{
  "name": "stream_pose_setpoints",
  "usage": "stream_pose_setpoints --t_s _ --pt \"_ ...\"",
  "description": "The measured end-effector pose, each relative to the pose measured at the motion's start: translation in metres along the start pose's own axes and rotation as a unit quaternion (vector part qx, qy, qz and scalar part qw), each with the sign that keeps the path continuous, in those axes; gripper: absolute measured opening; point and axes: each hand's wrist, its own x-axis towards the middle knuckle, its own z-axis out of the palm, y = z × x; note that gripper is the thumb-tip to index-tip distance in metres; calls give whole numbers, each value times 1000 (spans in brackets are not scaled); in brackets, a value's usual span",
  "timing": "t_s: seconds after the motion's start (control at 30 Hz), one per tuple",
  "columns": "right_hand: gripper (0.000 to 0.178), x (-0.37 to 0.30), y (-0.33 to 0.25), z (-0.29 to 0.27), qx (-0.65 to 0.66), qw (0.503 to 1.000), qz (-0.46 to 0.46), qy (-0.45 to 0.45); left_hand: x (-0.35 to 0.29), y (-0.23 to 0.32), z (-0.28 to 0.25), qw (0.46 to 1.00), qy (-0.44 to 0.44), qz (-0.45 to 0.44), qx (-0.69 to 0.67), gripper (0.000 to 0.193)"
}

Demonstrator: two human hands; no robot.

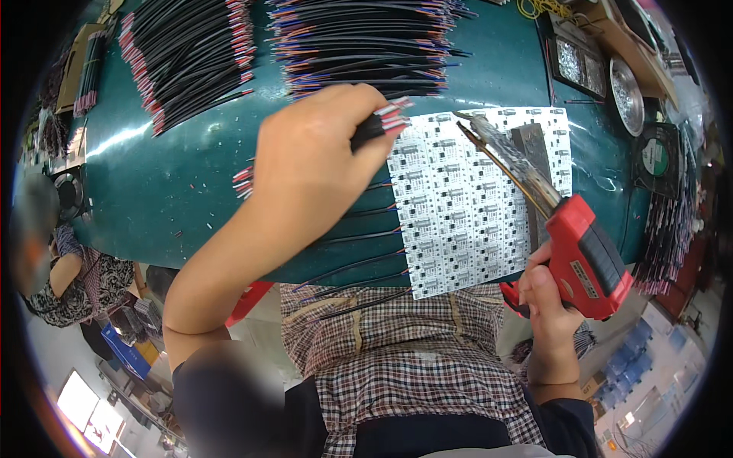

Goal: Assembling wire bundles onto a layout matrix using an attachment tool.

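Note:
My left hand (321, 145) is closed around a small bundle of black cables (372, 130), whose red and white wire ends stick out past the fingers. More red and white ends show on the other side of that hand. In my right hand (548, 301) is a red soldering gun (580, 256), its long tip pointing up and left over a white circuit board panel (427, 229). Rows of small dark parts cover the panel. Several dark cables (355, 238) lie along its left edge, their ends at the board. A dark flat bar (531, 145) rests on the panel beneath the gun.
Piles of black cables with red-white ends (187, 57) and blue-orange ends (363, 46) lie across the green table (153, 183). At the right are a round metal dish (626, 95), a parts tray (576, 65) and a small fan (657, 158). Another person (72, 278) sits at the left.

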Motion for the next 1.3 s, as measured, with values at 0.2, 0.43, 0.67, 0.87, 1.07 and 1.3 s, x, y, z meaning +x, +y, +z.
stream_pose_setpoints --t_s 0.2,0.43,0.67,0.87,1.07,1.3 --pt "29 7 -3 5 -56 997 -39 -43 -3 1 20 999 -10 -30 8 19" --pt "24 10 -7 6 -44 995 29 -81 -4 -3 25 999 -6 -21 41 20" --pt "21 12 -8 6 -41 994 18 -98 -5 -2 23 998 -4 -5 57 21" --pt "20 13 -10 6 -69 993 15 -99 -5 -5 23 998 -3 10 67 20" --pt "17 15 -13 6 -89 992 -9 -93 -4 -4 23 997 1 20 70 20" --pt "22 12 -13 11 -92 994 -34 -44 -5 -3 22 997 1 20 73 19"
